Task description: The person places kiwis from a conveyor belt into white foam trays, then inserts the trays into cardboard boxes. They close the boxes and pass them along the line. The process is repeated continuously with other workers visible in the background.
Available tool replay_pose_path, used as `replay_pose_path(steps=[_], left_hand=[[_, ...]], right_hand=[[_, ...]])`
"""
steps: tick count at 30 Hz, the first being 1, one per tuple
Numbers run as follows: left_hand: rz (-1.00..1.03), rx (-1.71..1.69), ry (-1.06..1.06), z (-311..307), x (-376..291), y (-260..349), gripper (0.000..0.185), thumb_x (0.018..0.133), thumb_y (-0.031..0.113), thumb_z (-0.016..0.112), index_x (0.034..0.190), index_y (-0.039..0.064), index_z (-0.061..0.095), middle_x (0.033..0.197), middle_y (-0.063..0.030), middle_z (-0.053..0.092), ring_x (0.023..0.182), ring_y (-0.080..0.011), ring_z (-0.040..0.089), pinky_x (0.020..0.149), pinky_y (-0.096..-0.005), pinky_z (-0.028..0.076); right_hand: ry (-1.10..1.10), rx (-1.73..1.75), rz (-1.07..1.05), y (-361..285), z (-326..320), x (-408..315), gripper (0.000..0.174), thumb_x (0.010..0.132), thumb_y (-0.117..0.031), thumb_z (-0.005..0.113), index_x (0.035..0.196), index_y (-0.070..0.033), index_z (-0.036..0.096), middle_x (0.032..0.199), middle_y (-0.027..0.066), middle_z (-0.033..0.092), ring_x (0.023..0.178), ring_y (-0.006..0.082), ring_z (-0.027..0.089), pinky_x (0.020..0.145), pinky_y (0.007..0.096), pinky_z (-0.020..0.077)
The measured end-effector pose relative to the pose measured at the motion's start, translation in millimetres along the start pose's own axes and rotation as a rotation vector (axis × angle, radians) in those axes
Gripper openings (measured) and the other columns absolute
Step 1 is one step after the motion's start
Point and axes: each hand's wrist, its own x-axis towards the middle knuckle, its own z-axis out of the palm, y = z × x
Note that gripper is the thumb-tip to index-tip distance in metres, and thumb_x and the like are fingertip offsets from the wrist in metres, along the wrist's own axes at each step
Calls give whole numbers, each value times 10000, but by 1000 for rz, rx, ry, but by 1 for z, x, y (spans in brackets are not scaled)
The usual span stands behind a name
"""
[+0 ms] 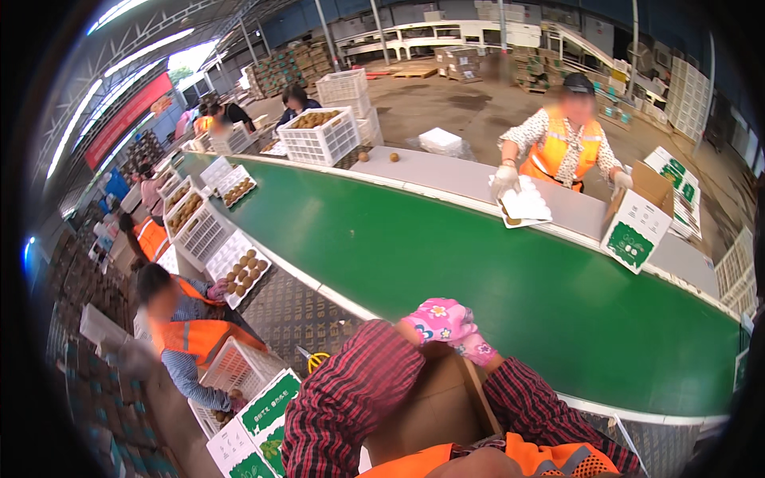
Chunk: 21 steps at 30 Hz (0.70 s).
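An open cardboard box (439, 406) stands before me between my forearms, its brown inside facing up. My left hand (439, 321), in a pink flowered glove, grips the box at its far edge. My right hand (476, 348), gloved alike, is close against the left and holds the far right corner. The gloves overlap in the picture, so most fingertips are hidden. Just beyond both hands runs a green conveyor belt (358, 239). Yellow-handled scissors (315, 359) lie on the dark worktop (287, 316) left of my left sleeve.
Across the belt, a co-worker (565, 137) holds a white tray (523, 206) and touches a printed carton (636, 230). At left, another co-worker (185, 322) reaches toward a tray of round brown fruit (263, 263). Flat printed cartons (257, 424) and a white crate (236, 370) stand nearby.
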Motion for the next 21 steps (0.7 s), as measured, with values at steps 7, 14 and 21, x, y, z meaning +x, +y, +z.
replay_pose_path(steps=[7, 14, 21], left_hand=[[-5, -16, -17, 1, 0, -2, 342, 911, 372, 559, 998, 91, 732, 901, -141, 721, 856, -340, 694, 785, -419, 548], [-14, 34, -82, -10, -1, -2, 376, 919, 384, 527, 1085, 108, 722, 1035, -137, 720, 972, -338, 684, 866, -425, 537], [-57, 65, -137, -34, 1, 28, 378, 920, 391, 513, 1092, 126, 720, 1097, -123, 709, 1015, -339, 672, 894, -424, 536]], right_hand=[[-41, -67, 130, -1, 1, -4, 202, 929, -67, 592, 1119, -94, 656, 1133, 29, 652, 1047, 165, 611, 849, 294, 532], [29, 10, -62, 61, 15, 27, 276, 829, -33, 717, 1098, -58, 660, 1049, 33, 664, 951, 142, 618, 778, 301, 535], [0, 126, -59, 31, 2, 18, 307, 815, -6, 672, 1116, -64, 653, 1060, 27, 647, 951, 149, 599, 776, 317, 512]])
